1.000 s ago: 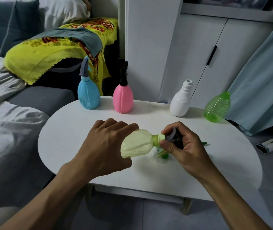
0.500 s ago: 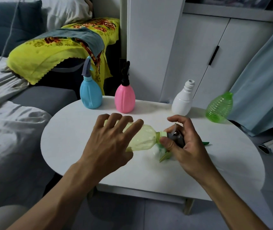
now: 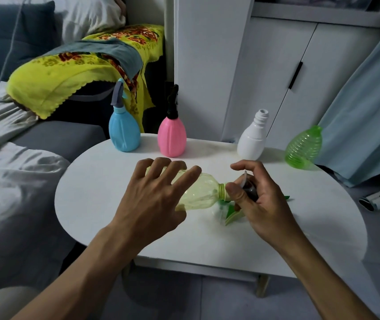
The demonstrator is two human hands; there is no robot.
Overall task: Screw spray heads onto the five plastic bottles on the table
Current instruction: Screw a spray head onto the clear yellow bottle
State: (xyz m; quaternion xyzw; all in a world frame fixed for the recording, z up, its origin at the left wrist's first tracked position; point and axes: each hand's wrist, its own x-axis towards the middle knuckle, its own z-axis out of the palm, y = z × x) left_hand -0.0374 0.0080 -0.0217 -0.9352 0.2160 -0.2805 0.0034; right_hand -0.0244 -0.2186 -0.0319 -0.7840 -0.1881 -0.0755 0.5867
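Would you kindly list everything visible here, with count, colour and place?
Bottles with spray heads: 2, blue bottle and pink bottle, table's far side.
Open bottles: 2, white bottle and green bottle, far right.
Yellow-green bottle: 1, held sideways over the table.
Dark spray head: 1, at that bottle's neck.
Green spray part: 1, on the table under the right hand.
Table: 1, white, oval.
Yellow cloth: 1, draped behind.
Left hand: fingers spread over the yellow-green bottle.
Right hand: pinches the spray head.
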